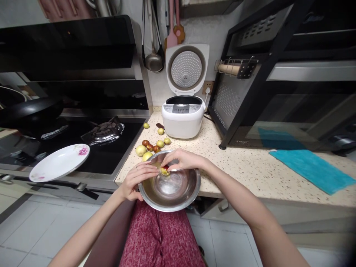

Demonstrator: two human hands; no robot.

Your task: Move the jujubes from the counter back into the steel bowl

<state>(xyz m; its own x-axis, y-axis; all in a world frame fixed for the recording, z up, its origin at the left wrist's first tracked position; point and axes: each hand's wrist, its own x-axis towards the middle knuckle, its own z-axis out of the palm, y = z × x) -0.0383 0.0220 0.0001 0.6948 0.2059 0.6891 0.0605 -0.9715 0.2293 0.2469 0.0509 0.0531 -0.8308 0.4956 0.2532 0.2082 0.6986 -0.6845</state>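
Note:
A shiny metal bowl (172, 191) sits at the counter's front edge, partly overhanging it. My left hand (139, 178) grips its left rim, fingers over the inside and thumb beneath. Inside the bowl, my right hand (179, 159) pinches a red and yellow-green jujube (165, 170) with its fingertips. The jujube is partly covered by the fingers. Behind the bowl lies a loose group of more jujubes, some yellow-green like this large one (141, 150), others reddish brown like this one (145, 142).
A white rice cooker (182, 124) stands behind with its lid raised. On the left, a white flowered plate (59, 163) rests at the front of the black gas stove (125, 148). To the right are a black-framed rack (247, 89) with an oven and a turquoise cloth (313, 168).

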